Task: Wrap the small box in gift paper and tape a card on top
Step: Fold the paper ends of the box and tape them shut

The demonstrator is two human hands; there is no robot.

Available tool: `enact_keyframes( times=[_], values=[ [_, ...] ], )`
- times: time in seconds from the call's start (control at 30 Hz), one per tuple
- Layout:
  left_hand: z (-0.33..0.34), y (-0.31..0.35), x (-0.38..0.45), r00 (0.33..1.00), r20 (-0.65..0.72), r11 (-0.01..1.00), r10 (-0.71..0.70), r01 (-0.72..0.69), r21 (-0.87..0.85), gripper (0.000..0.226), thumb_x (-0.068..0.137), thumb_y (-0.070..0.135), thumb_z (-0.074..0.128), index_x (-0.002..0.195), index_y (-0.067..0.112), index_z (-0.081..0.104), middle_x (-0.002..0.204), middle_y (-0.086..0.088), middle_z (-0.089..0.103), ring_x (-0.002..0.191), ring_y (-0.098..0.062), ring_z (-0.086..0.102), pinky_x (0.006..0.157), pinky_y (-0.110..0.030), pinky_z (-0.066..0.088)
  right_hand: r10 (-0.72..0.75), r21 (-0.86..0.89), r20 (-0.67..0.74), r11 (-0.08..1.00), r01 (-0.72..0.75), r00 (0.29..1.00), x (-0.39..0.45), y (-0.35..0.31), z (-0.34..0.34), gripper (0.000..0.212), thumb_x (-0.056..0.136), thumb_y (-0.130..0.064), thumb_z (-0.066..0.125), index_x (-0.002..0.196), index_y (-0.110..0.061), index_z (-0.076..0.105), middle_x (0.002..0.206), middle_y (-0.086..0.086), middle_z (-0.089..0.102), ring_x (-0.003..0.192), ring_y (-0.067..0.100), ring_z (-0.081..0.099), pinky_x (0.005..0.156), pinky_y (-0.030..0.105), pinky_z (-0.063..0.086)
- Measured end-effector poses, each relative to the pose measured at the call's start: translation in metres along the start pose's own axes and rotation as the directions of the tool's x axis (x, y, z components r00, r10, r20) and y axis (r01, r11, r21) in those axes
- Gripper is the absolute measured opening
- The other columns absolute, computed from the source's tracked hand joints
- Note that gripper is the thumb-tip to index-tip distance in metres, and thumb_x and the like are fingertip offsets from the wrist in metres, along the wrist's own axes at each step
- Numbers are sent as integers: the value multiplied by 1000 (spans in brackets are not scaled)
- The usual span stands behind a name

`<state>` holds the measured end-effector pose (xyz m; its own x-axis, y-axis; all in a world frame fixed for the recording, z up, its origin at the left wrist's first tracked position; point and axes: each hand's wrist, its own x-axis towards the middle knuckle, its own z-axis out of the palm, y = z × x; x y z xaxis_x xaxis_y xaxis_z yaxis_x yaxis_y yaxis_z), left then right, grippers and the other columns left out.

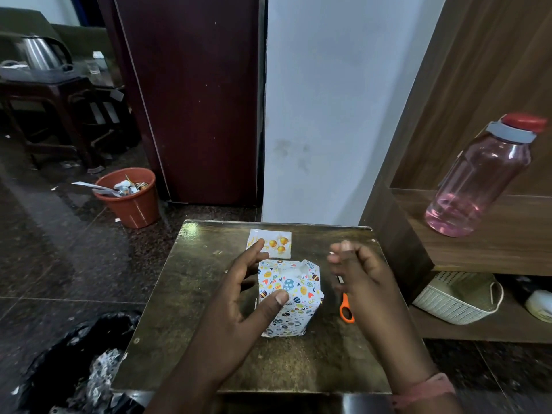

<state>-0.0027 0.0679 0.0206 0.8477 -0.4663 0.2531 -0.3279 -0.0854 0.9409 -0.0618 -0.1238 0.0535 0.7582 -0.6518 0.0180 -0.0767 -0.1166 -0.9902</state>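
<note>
Resting its thumb on the wrapped box (291,297), left hand (239,297) spread; right hand (358,276) loosely curled (blurred), empty.

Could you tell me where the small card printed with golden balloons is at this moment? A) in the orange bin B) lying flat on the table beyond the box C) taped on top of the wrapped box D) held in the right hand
B: the small white card with golden balloons lies flat on the worn dark table, beyond the box wrapped in colourful patterned paper.
</note>
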Motion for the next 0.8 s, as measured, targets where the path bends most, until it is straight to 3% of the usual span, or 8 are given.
enact_keyframes(
  times=[0.07,0.13,0.17,0.27,0.37,0.47,0.6,0.8],
  values=[
    [0,1,-1,1000,9,1000,-2,2,-7,76,81,54,74,150,47,43,142,27,56,130,4,53,97,-6,42,-71,-103,-93,993,61,993,5,3,-11,18,100,-37,59,92,-25,70,86,-5,73,80,7,65,76,32,49],
    [1,0,-1,1000,21,1000,-1,1,-2,75,80,56,73,148,52,43,141,27,57,129,3,55,99,-12,46,-97,-188,-132,980,71,986,7,5,-19,16,100,-34,60,88,-29,68,75,-9,69,69,7,62,71,34,51],
    [1,1,-2,1000,26,1000,-6,6,0,73,81,54,75,146,55,43,141,28,57,129,3,56,99,-14,47,-105,-240,-150,968,67,983,8,8,-22,14,99,-35,60,88,-32,67,76,-11,68,73,10,64,73,38,54],
    [3,3,-2,1000,30,1000,-5,5,7,72,82,45,76,143,61,43,139,32,57,127,5,57,97,-12,48,-99,-574,-176,818,-21,979,8,13,-29,10,96,-38,57,100,-37,66,113,-6,64,114,27,55,100,46,43],
    [3,3,-2,1000,26,1000,-2,1,9,71,82,44,76,143,61,43,141,30,56,127,4,57,96,-13,49,128,-778,-130,601,-181,983,5,12,-32,32,98,-39,55,130,-35,56,140,5,47,132,35,37,109,46,31],
    [2,4,-1,1000,17,1000,22,-22,12,68,84,42,74,143,58,45,144,26,55,129,0,57,95,-12,49,251,-847,-45,504,-170,967,4,17,-32,33,96,-36,52,129,-32,52,147,5,43,132,37,39,111,45,35],
    [1,5,0,998,-6,997,62,-62,38,61,87,39,72,141,55,51,145,24,56,128,-2,58,100,-14,47,262,-877,8,465,-119,965,5,21,-31,32,90,-22,54,121,-31,60,145,6,44,126,36,45,108,36,39],
    [1,4,1,993,-30,990,110,-107,92,43,91,38,70,133,40,63,141,16,58,133,-9,56,105,-26,47,227,-862,-9,493,-122,974,5,28,-35,34,93,-21,59,125,-32,57,137,6,42,123,35,43,100,36,40]
  ],
)
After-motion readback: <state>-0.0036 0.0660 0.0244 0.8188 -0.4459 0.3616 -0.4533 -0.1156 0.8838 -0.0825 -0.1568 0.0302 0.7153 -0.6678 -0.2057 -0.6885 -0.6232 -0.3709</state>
